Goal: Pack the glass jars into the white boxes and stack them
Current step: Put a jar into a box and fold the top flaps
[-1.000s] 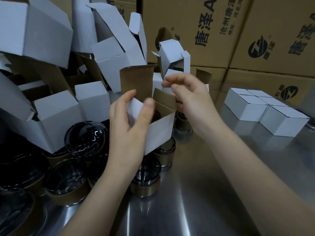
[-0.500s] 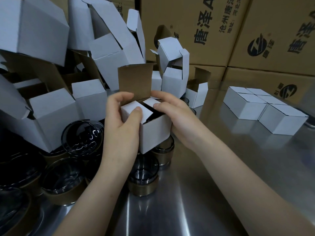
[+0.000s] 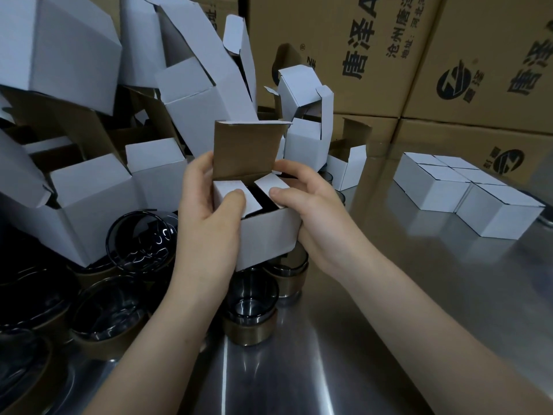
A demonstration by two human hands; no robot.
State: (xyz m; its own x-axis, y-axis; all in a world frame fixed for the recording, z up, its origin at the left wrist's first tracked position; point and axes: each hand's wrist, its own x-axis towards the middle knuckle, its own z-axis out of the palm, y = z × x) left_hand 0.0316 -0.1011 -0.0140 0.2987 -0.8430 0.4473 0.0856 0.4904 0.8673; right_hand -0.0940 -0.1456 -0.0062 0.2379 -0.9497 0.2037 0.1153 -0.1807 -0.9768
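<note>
I hold a small white box (image 3: 269, 235) above the steel table in both hands. My left hand (image 3: 206, 223) grips its left side, thumb pressing the left side flap flat. My right hand (image 3: 311, 211) grips the right side, thumb on the right side flap. The brown-lined top lid (image 3: 244, 151) stands upright behind the flaps. Something dark shows in the gap between the flaps; I cannot tell what it is. Several dark glass jars (image 3: 250, 310) with brown bands stand below and to the left. Closed white boxes (image 3: 466, 196) sit grouped at the right.
A heap of open white boxes (image 3: 191, 94) fills the back left. Large brown cartons (image 3: 389, 55) with printed characters line the back. A jar on its side (image 3: 140, 241) lies left of my hands. The steel table (image 3: 389, 339) stretches to the right and front.
Both side flaps have been folded down flat over the box opening. My right hand came down from above onto the box's right side. The box now sits more level.
</note>
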